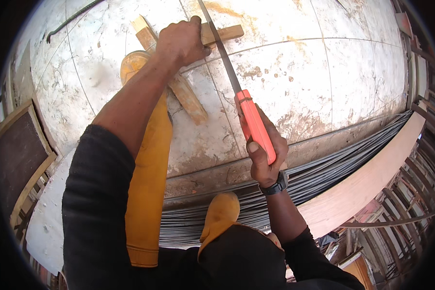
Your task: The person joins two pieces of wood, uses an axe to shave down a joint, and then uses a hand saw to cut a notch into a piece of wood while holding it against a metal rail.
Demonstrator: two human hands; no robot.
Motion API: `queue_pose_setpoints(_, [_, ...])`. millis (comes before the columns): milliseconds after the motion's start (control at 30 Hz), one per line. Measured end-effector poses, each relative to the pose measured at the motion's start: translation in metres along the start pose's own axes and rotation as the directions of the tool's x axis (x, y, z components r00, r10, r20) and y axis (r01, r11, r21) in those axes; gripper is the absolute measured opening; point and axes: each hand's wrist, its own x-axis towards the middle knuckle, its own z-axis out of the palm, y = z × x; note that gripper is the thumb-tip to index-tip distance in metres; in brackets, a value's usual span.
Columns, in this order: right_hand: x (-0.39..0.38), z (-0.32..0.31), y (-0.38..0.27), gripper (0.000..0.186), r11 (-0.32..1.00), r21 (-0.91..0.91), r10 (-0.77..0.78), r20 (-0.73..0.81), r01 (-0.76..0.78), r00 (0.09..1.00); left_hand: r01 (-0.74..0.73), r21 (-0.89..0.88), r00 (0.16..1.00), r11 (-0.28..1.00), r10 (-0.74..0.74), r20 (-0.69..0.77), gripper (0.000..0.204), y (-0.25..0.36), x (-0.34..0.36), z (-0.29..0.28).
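My right hand (268,150) is wrapped round the red-orange handle of a handsaw (228,63), with the thumb along its side. The long dark blade points away from me and crosses a short wooden strip (234,33) near its right part. My left hand (181,43) is closed on that strip, just left of the blade. Beneath it, a second wooden piece (191,101) lies crosswise on the pale tiled surface (285,96). My yellow boot (135,65) is beside this lower piece; whether it presses on the wood is hidden by my arm.
A bundle of long dark metal rods (324,154) runs along the near edge, beside a long wooden plank (367,174). My other yellow boot (222,210) is by the rods. A dark rod (72,19) lies far left; a wood-framed dark panel (24,154) stands at the left.
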Motion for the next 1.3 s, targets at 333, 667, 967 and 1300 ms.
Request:
queue_pose_setpoints(333, [-0.115, -0.061, -0.038, 0.073, 0.980, -0.136, 0.148, -0.015, -0.148, 0.989, -0.017, 0.121, 0.997, 0.993, 0.026, -0.079, 0.062, 0.013, 0.000, 0.005])
queue_pose_setpoints(667, [-0.106, -0.051, -0.029, 0.064, 0.997, -0.032, 0.067, -0.018, -0.068, 0.998, 0.024, 0.117, 0.997, 0.993, -0.015, -0.077, 0.068, 0.010, -0.005, -0.004])
queue_pose_setpoints(967, [-0.081, -0.045, -0.009, 0.060, 0.984, -0.072, 0.161, -0.012, -0.161, 0.987, 0.034, 0.108, 0.995, 0.994, -0.024, -0.093, 0.065, 0.023, -0.015, 0.004])
queue_pose_setpoints(1300, [-0.056, -0.026, -0.001, 0.056, 0.985, -0.069, 0.161, 0.009, -0.160, 0.987, 0.057, 0.103, 0.998, 0.993, -0.055, -0.024, 0.063, 0.016, -0.013, 0.002])
